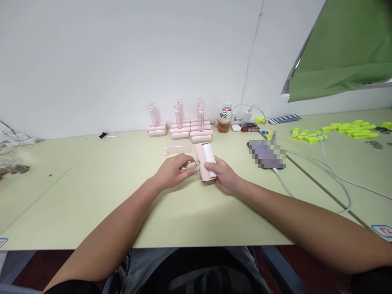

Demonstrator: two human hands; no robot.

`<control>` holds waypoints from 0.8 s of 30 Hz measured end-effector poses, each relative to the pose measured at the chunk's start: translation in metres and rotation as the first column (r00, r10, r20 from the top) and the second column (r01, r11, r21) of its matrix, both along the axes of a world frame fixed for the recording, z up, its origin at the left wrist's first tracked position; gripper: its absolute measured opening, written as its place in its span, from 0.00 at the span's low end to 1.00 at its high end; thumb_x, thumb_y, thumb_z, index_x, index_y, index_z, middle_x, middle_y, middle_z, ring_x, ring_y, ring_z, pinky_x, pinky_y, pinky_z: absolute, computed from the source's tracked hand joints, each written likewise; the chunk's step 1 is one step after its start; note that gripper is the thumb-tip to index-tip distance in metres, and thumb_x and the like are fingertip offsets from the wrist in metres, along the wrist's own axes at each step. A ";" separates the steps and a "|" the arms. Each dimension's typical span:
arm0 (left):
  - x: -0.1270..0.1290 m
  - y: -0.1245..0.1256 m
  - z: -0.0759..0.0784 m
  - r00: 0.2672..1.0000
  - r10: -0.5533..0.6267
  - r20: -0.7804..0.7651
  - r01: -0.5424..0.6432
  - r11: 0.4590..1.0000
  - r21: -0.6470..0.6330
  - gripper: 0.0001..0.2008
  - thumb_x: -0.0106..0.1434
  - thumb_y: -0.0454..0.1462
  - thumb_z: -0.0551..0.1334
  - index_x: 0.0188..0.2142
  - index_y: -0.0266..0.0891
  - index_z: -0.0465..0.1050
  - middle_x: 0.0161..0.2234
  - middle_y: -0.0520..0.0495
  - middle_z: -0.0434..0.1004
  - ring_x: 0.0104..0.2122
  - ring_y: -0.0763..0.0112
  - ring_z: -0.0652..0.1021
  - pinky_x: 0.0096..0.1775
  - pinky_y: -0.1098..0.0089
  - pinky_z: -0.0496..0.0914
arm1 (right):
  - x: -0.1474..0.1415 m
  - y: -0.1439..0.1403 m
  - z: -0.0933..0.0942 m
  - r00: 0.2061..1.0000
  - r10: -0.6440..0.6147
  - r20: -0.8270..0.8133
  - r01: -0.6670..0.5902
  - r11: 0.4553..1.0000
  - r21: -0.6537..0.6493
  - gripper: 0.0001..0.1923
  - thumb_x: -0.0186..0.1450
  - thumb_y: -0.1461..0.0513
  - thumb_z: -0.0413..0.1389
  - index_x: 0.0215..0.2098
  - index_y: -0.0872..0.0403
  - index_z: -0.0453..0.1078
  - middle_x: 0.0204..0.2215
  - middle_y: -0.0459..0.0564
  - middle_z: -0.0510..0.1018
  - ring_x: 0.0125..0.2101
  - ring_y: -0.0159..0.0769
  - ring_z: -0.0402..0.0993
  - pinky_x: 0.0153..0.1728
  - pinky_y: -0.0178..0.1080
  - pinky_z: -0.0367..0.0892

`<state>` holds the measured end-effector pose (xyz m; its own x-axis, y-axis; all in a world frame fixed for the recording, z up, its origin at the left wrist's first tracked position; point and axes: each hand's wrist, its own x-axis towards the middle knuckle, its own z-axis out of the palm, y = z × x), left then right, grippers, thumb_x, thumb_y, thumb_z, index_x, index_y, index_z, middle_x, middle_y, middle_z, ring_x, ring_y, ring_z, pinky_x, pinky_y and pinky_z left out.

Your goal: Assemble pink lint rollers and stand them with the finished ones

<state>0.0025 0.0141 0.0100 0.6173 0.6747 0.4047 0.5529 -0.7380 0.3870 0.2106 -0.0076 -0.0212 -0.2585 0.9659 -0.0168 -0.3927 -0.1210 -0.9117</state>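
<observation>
The pale green bench (pixel 92 196) fills most of the view, and both forearms reach over it to meet near its middle. At the far edge, by the wall, stand finished pink lint rollers (pixel 180 126) in three small stacks, their handles upright. To the right of them are a brown drink bottle (pixel 225 118), white chargers with cables, a phone (pixel 266 155) lying flat, and further right a heap of yellow-green clips (pixel 339 131). A pale pink cover piece (pixel 178 149) lies flat just behind the hands. The right hand (pixel 225 177) pinches a pink lint roller body (pixel 207 161) with its white paper roll at the near end, between thumb and fingers; the long axis of the body points away from the person, slightly to the left. The left hand (pixel 170 171) is closed around a small clear plastic handle part (pixel 190 165), which lies nearly crosswise and points with its tip to the left side of the roller body, almost touching it. Both hands are equally near.
</observation>
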 end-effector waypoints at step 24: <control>0.010 -0.005 -0.007 0.935 0.132 -0.328 -0.142 0.990 -0.007 0.08 0.60 0.36 0.56 0.38 0.41 0.72 0.29 0.46 0.77 0.30 0.61 0.76 0.28 0.67 0.61 | -0.009 -0.018 0.010 0.923 -0.058 0.379 0.067 0.998 -0.011 0.20 0.55 0.61 0.63 0.43 0.52 0.61 0.31 0.47 0.71 0.26 0.36 0.70 0.19 0.39 0.72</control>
<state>0.0121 0.0087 0.0026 0.6126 0.7707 0.1756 0.7472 -0.6371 0.1892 0.2014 -0.0260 -0.0113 -0.1676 0.9780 -0.1239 -0.0263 -0.1301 -0.9912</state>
